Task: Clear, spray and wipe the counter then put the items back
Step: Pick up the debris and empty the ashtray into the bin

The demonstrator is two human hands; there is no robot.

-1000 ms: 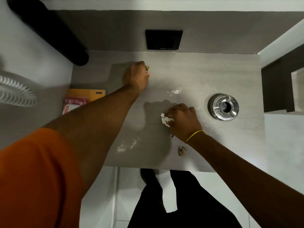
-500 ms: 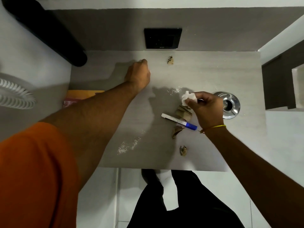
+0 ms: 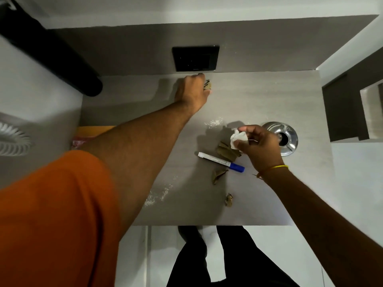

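Observation:
My left hand [image 3: 191, 93] reaches to the far edge of the grey counter [image 3: 259, 100] and closes its fingers on a dry leaf scrap [image 3: 207, 85]. Above the middle right of the counter, my right hand [image 3: 259, 146] pinches a crumpled white tissue [image 3: 238, 138]. Beneath it lie a pile of dry leaves [image 3: 224, 151], a white marker with a blue cap [image 3: 220, 162], a curled leaf [image 3: 218, 176] and a small leaf crumb [image 3: 229, 199]. White powder [image 3: 214, 122] is spilled near the middle and more white powder [image 3: 159, 195] near the front left.
A steel ashtray [image 3: 288, 139] stands at the counter's right, partly behind my right hand. A black wall panel [image 3: 195, 58] sits behind the counter. A black bar [image 3: 51, 52] slants at the back left. Orange and pink items [image 3: 93, 130] lie lower left. My legs stand below the front edge.
My left hand moved right along the back edge onto the leaf scrap that lay bare half a second ago. My right hand lifted the tissue off the counter, uncovering the marker and leaves.

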